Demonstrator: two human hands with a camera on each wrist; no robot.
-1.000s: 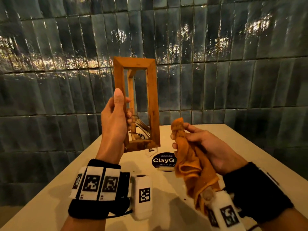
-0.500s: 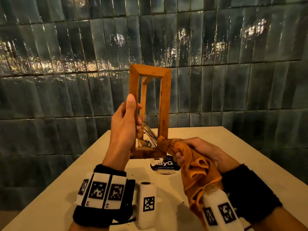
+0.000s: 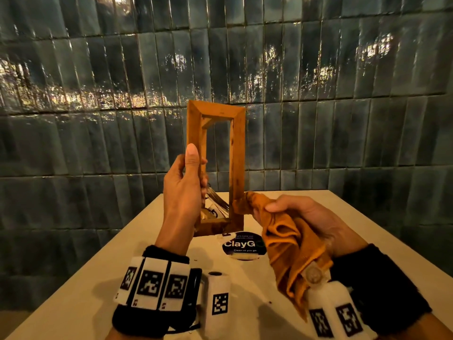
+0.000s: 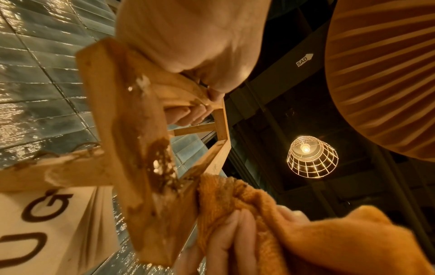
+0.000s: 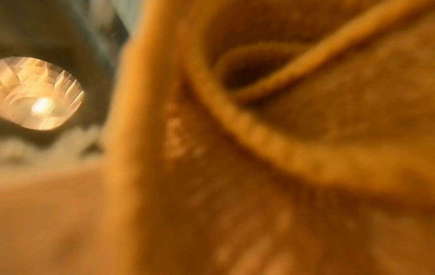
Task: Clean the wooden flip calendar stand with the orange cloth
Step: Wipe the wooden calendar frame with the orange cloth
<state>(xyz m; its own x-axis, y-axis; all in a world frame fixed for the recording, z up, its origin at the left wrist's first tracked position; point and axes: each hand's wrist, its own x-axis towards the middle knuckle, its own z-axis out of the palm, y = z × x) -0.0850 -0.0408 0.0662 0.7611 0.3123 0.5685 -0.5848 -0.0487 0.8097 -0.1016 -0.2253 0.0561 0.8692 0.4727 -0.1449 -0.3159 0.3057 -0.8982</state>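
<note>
The wooden flip calendar stand is held upright above the table, a tall open frame with brown smears on its bottom bar. My left hand grips its left upright, thumb along the front. My right hand holds the bunched orange cloth and presses its tip against the lower right upright. In the left wrist view the stand shows a sticky brown patch beside the cloth. The calendar's white cards hang below. The right wrist view is filled by the blurred cloth.
A pale table lies under my hands, ending at a dark glossy tiled wall. A round black sticker sits on the table under the stand. A wire pendant lamp hangs overhead.
The cloth came down from beside the stand to its lower right corner and stays pressed there. The stand shifted right and lower in view with my left hand.
</note>
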